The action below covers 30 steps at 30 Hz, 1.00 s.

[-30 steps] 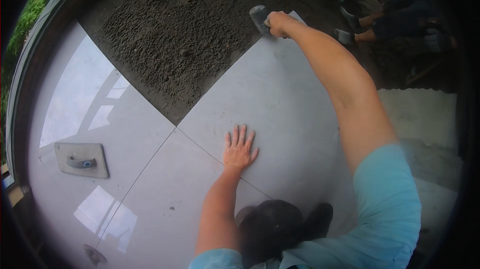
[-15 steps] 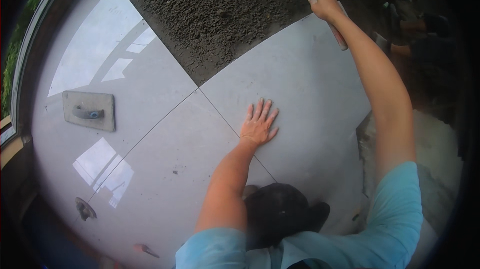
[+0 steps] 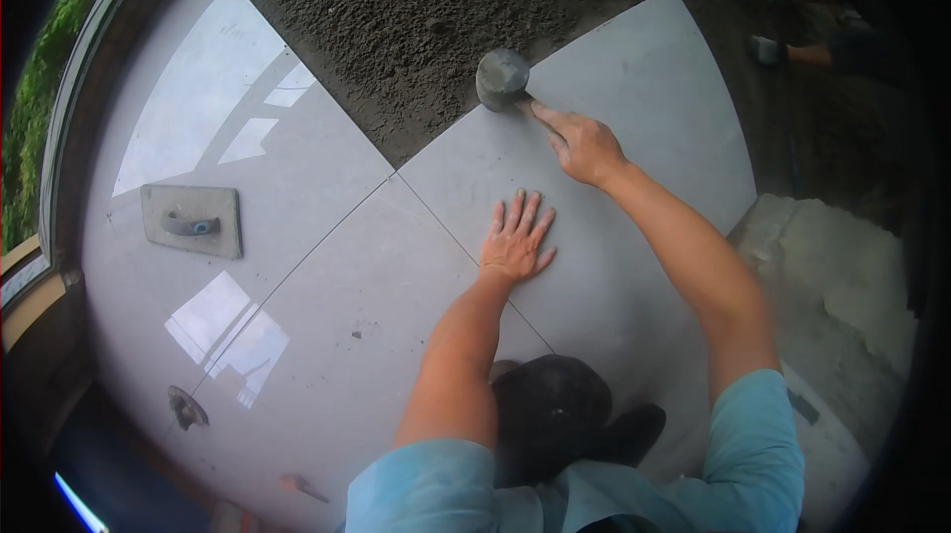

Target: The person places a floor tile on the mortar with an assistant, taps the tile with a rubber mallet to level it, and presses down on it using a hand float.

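My right hand is closed around the handle of a rubber mallet. Its dark, rounded head is over the upper left edge of a large pale grey floor tile; whether it touches cannot be told. My left hand lies flat on the same tile, fingers spread, close to the joint with its neighbours. Beyond that edge spreads a rough bed of dark grey mortar. Two more glossy tiles, a far left tile and a near tile, meet it at one corner.
A grey float rests on the left tile. Nearer are a small dark round tool and a small reddish-handled tool. My dark-clad knee is below my left hand. Another person's limb shows at upper right.
My right hand has swung the mallet down and left, from the upper right to above the tile's edge. The left hand keeps its place on the tile. The view has shifted slightly.
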Tool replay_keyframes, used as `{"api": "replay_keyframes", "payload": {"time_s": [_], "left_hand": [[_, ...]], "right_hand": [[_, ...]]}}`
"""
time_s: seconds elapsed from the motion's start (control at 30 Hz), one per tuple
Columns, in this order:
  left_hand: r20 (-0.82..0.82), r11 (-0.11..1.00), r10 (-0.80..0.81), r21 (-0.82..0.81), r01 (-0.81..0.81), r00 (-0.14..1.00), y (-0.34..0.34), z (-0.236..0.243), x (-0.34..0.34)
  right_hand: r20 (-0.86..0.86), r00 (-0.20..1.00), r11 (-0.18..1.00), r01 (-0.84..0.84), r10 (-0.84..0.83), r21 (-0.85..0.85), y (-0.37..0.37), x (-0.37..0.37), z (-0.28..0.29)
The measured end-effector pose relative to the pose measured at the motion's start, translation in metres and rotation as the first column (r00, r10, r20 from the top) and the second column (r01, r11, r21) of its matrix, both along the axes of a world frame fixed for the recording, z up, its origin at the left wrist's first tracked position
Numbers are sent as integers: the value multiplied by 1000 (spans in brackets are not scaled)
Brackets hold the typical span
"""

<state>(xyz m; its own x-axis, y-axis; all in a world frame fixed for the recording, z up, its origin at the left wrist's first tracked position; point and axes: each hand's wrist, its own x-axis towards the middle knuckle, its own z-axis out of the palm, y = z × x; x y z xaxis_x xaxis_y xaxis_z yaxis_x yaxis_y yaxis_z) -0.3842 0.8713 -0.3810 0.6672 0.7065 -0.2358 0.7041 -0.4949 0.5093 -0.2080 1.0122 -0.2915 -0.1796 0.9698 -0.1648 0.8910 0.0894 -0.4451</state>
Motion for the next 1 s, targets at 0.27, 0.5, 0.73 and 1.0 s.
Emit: {"api": "replay_keyframes", "payload": {"time_s": [0.27, 0.5, 0.73, 1.0], "left_hand": [[-86, 998, -47, 26, 49, 995, 5, 9, 22], [-229, 985, -64, 145, 99, 971, -16, 3, 37], [-245, 946, -62, 295, 136, 968, -28, -8, 31], [-305, 899, -44, 402, 171, 951, -35, -15, 27]], "right_hand": [[-172, 906, 919, 394, -386, 14, -125, 29, -9], [-306, 715, 668, 698, -628, 258, -215, 112, -21], [-439, 443, 421, 894, -782, 152, -291, 153, -10], [-378, 462, 363, 880, -802, 306, -427, 187, -19]]}}
